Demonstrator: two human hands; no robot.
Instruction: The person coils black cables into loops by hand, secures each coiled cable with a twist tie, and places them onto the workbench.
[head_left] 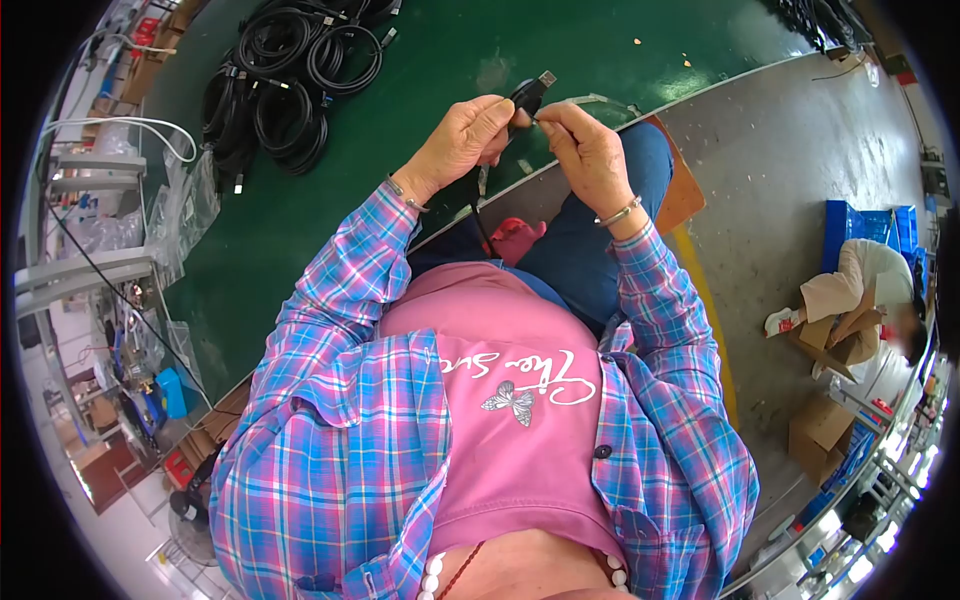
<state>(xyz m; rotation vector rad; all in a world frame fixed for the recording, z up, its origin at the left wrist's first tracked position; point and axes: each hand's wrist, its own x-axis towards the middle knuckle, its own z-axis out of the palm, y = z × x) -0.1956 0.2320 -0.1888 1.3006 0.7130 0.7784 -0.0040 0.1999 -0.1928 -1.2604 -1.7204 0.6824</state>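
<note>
My left hand (465, 140) is closed round a black USB cable (527, 97). Its silver USB plug (546, 78) sticks out past the fingertips, up and to the right. Below the hand a length of black cable (477, 205) hangs toward my lap. Close beside the plug end, my right hand (588, 155) has thumb and forefinger pinched together. Whatever thin thing lies between those fingertips is too small to make out. Both hands are near the edge of the green tabletop (400, 130).
Several coiled black cables (290, 110) lie at the table's upper left, beside clear plastic bags (185, 220). More black cables (810, 20) are at the upper right. On the right, a person (865, 285) crouches by an open cardboard box (840, 335) and blue crates (860, 225).
</note>
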